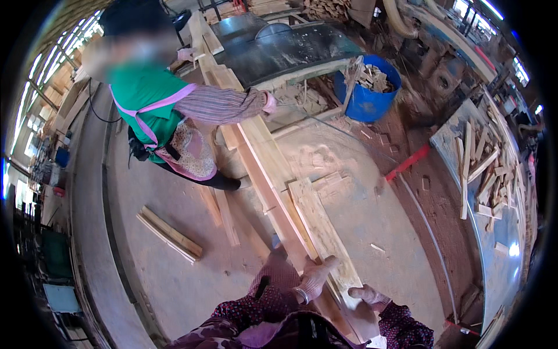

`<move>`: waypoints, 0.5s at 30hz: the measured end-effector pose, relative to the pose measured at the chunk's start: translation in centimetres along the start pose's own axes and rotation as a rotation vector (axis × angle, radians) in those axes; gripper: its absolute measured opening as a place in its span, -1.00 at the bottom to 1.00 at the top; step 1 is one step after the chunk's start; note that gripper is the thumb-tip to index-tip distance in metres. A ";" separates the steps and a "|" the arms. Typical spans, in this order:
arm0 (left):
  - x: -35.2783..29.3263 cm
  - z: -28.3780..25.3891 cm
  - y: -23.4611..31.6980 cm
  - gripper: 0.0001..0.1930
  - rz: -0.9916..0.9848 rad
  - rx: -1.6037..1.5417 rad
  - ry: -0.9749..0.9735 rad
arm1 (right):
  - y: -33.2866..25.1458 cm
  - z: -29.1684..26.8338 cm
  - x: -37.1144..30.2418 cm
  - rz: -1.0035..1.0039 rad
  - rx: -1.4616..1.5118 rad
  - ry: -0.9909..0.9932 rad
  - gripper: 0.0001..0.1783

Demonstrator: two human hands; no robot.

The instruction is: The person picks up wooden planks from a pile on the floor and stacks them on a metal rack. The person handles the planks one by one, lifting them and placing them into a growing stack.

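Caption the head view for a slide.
Left hand and right hand rest on a long plank while a co-worker reaches over it.

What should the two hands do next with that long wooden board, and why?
Probably lift the near end a little. The left hand already grips the long pale wooden plank lying on the stack of boards, the right hand rests at its end, and a co-worker's hand reaches toward the far end.

My left hand [317,278] and right hand [369,295] grip the long pale wooden plank [321,232]; a co-worker's gloved hand [269,103] steadies the plank's far end.
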State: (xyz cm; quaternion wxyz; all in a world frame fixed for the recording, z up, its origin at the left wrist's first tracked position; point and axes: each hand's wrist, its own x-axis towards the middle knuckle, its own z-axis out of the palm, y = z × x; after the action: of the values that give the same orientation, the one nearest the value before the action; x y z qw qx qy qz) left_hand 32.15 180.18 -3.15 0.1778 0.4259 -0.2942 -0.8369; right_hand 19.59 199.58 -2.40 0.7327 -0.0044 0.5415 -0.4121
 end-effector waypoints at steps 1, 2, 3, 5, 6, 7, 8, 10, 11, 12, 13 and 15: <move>-0.5 -0.3 -0.2 -0.65 -0.061 0.012 -0.011 | -0.3 1.0 -1.0 0.036 0.033 0.008 -0.16; -1.1 -0.7 0.2 -0.65 -0.112 0.022 -0.018 | -1.7 2.8 -2.2 0.068 0.059 0.010 -0.17; -1.3 -0.6 0.5 -0.65 -0.160 0.034 -0.042 | -2.5 3.5 -3.2 0.088 0.084 0.021 -0.18; -1.8 -0.5 0.9 -0.66 -0.137 0.050 -0.033 | -1.0 3.1 -2.8 0.091 0.105 0.016 -0.19; -2.0 -0.4 1.2 -0.67 -0.127 0.057 -0.029 | -0.4 3.0 -2.7 0.093 0.115 0.014 -0.20; -2.3 -0.3 1.5 -0.67 -0.114 0.065 -0.021 | -0.6 3.3 -2.9 0.124 0.116 0.010 -0.21; -3.0 -0.4 2.1 -0.67 -0.121 0.071 -0.069 | -1.1 4.0 -3.1 0.155 0.116 0.006 -0.22; -2.9 -1.2 1.8 -0.69 -0.078 0.023 -0.081 | 0.6 3.3 -2.1 0.134 0.097 -0.011 -0.23; -2.9 -2.0 1.0 -0.70 -0.062 0.000 -0.090 | 0.6 3.7 -2.2 0.155 0.119 -0.009 -0.27; -3.1 -3.1 0.6 -0.72 0.109 0.219 -0.178 | 0.4 4.4 -2.3 0.175 0.142 -0.008 -0.31; -3.3 -4.0 0.3 -0.73 0.299 0.427 -0.222 | 0.2 4.8 -2.2 0.197 0.161 -0.015 -0.35; -4.4 -2.1 2.4 -0.73 -0.126 0.147 -0.051 | 1.8 4.6 -1.4 0.173 0.229 -0.049 -0.35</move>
State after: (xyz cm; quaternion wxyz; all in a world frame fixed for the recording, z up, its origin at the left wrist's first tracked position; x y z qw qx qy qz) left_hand 36.47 180.06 0.07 0.0854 0.4342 -0.3318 -0.8331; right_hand 24.21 199.59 -0.17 0.7743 0.1159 0.4710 -0.4064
